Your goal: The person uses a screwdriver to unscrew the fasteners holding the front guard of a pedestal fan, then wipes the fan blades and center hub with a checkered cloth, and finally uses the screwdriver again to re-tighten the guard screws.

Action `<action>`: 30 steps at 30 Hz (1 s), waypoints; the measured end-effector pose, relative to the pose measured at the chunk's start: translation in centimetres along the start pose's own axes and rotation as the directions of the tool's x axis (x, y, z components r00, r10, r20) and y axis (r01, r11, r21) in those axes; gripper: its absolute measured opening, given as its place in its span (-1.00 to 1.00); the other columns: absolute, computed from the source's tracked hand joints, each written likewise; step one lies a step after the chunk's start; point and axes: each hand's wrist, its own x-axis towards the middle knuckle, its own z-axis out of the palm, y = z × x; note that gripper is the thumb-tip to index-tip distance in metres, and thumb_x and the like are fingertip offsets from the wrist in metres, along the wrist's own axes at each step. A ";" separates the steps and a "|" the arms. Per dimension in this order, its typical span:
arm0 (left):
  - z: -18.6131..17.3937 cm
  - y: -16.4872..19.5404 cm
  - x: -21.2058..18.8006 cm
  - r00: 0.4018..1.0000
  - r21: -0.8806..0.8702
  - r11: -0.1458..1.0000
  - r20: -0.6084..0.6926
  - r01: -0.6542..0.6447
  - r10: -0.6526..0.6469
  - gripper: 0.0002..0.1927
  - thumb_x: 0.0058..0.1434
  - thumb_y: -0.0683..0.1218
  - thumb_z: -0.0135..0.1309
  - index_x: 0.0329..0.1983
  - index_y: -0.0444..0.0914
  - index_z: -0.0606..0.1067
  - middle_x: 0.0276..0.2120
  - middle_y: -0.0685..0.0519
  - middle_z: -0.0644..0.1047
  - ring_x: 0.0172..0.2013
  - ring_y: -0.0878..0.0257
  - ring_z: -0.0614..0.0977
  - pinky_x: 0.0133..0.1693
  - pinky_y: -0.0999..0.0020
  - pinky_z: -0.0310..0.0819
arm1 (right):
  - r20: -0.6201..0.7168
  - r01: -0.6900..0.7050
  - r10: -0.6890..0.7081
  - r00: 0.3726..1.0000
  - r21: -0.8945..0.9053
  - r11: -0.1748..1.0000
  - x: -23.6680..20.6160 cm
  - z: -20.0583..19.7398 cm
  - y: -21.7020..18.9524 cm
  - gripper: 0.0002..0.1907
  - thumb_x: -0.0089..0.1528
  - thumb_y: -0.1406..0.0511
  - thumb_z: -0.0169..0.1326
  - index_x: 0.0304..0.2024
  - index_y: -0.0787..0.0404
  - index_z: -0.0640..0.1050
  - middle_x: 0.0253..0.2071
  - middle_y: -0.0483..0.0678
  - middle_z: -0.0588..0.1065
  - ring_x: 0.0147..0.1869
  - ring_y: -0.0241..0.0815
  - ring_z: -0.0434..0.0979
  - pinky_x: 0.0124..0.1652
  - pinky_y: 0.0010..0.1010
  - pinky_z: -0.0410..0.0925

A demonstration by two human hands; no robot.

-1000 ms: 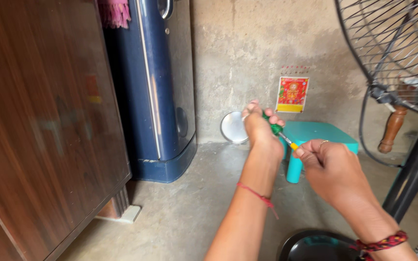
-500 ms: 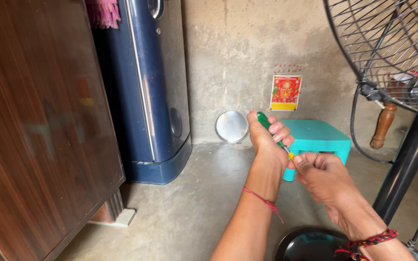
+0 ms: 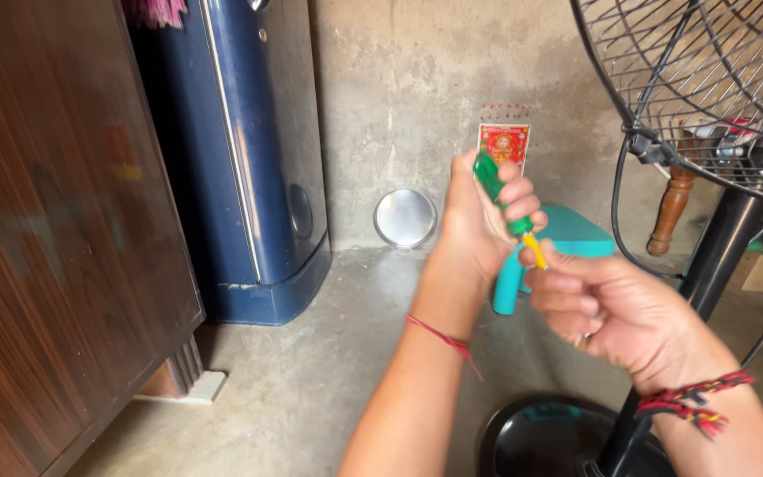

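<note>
Green-handled screwdriver (image 3: 503, 196): gripped in left hand (image 3: 474, 225), yellow end pinched by right hand (image 3: 620, 314) fingers; red rectangular picture card (image 3: 504, 144) on wall behind fingertips.

Bright, even daylight, soft shadows, slight motion blur

The one head-worn camera looked down and forward, close over the raised forearms, facing the concrete wall (image 3: 399, 88) and floor (image 3: 328, 371).

Green-handled screwdriver (image 3: 498, 190), teal stool (image 3: 576, 231)
</note>
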 end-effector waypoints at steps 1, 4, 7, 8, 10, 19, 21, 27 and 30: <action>0.1 0.7 -0.4 1.000 0.068 0.997 -0.012 0.022 -0.021 -0.58 0.32 0.25 -0.23 -0.47 -0.11 0.33 -0.62 0.13 0.34 -0.59 0.25 0.37 -0.42 0.27 0.34 | -0.014 0.007 -0.008 1.000 -0.055 0.998 -0.4 0.3 -0.1 -0.80 0.29 0.26 0.06 -0.16 0.28 0.45 -0.56 -0.26 0.24 -0.63 -0.50 0.05 -0.67 -0.65 -0.03; 1.6 1.8 -0.2 0.995 0.124 0.992 -0.099 -0.008 0.020 -0.65 0.34 0.15 -0.26 -0.37 -0.16 0.38 -0.48 0.03 0.45 -0.44 0.14 0.47 -0.22 0.14 0.48 | -0.092 0.031 -0.055 0.994 -0.244 0.969 -1.1 1.7 -1.8 -0.75 0.30 0.20 0.03 -0.18 0.30 0.47 -0.60 -0.26 0.22 -0.65 -0.49 0.01 -0.69 -0.63 -0.07; 2.7 2.0 0.2 0.986 0.047 0.995 -0.134 -0.093 0.098 -0.76 0.36 0.01 -0.26 -0.34 -0.16 0.37 -0.42 0.02 0.47 -0.40 0.14 0.47 -0.12 0.07 0.53 | -0.270 0.020 -0.176 0.947 -0.499 0.867 -1.4 3.0 -3.0 -0.69 0.31 0.16 0.03 -0.20 0.30 0.56 -0.62 -0.25 0.24 -0.64 -0.47 0.00 -0.66 -0.57 -0.10; 2.9 1.9 0.5 0.984 0.012 0.993 -0.129 -0.120 0.120 -0.79 0.37 -0.05 -0.26 -0.34 -0.15 0.35 -0.42 0.03 0.47 -0.40 0.15 0.47 -0.10 0.06 0.54 | -0.330 -0.002 -0.234 0.914 -0.580 0.814 -1.4 3.3 -3.1 -0.68 0.32 0.14 0.04 -0.21 0.29 0.60 -0.61 -0.23 0.27 -0.62 -0.45 0.01 -0.64 -0.55 -0.10; 2.8 1.6 0.9 0.971 -0.022 0.987 -0.186 -0.159 0.152 -0.81 0.33 -0.05 -0.26 -0.35 -0.14 0.34 -0.45 0.05 0.43 -0.42 0.17 0.44 -0.18 0.11 0.50 | -0.381 -0.026 -0.352 0.855 -0.710 0.704 -1.4 3.6 -3.2 -0.66 0.34 0.14 0.05 -0.23 0.28 0.65 -0.59 -0.19 0.33 -0.59 -0.41 0.07 -0.58 -0.52 -0.05; -0.9 -0.2 1.8 0.931 -0.170 0.934 -0.247 -0.314 0.268 -0.86 0.15 -0.03 -0.17 -0.51 -0.08 0.23 -0.67 0.19 0.18 -0.63 0.29 0.19 -0.51 0.31 0.13 | -0.293 0.027 -0.505 0.812 -0.845 0.534 -0.1 2.0 -0.6 -0.75 0.30 0.28 0.06 -0.29 0.33 0.67 -0.56 -0.17 0.41 -0.49 -0.36 0.25 -0.49 -0.43 0.16; -1.7 -0.4 1.5 0.927 -0.176 0.931 -0.262 -0.319 0.268 -0.85 0.14 -0.03 -0.17 -0.52 -0.08 0.22 -0.68 0.18 0.18 -0.63 0.28 0.20 -0.50 0.31 0.14 | -0.264 0.052 -0.480 0.836 -0.834 0.549 0.1 1.8 -0.5 -0.79 0.27 0.32 0.07 -0.28 0.30 0.68 -0.55 -0.19 0.41 -0.49 -0.38 0.26 -0.49 -0.44 0.18; -1.7 0.1 0.9 0.929 -0.122 0.967 -0.325 -0.225 0.176 -0.86 0.26 -0.04 -0.18 -0.38 -0.16 0.32 -0.48 0.05 0.40 -0.40 0.16 0.44 -0.21 0.21 0.44 | -0.137 0.088 -0.697 0.704 -0.957 0.276 -0.6 2.8 -0.8 -0.80 0.25 0.27 0.15 -0.22 0.25 0.71 -0.54 -0.08 0.57 -0.54 -0.36 0.40 -0.52 -0.40 0.30; -0.6 0.5 -0.2 0.909 0.019 0.976 -0.360 -0.219 0.211 -0.84 0.37 -0.02 -0.15 -0.19 -0.16 0.39 -0.28 0.00 0.52 -0.25 0.12 0.55 -0.07 0.16 0.48 | -0.170 -0.118 -0.782 0.599 -0.985 0.124 -1.2 4.2 -0.3 -0.81 0.25 0.22 0.23 -0.14 0.11 0.72 -0.53 -0.05 0.64 -0.55 -0.28 0.54 -0.49 -0.36 0.39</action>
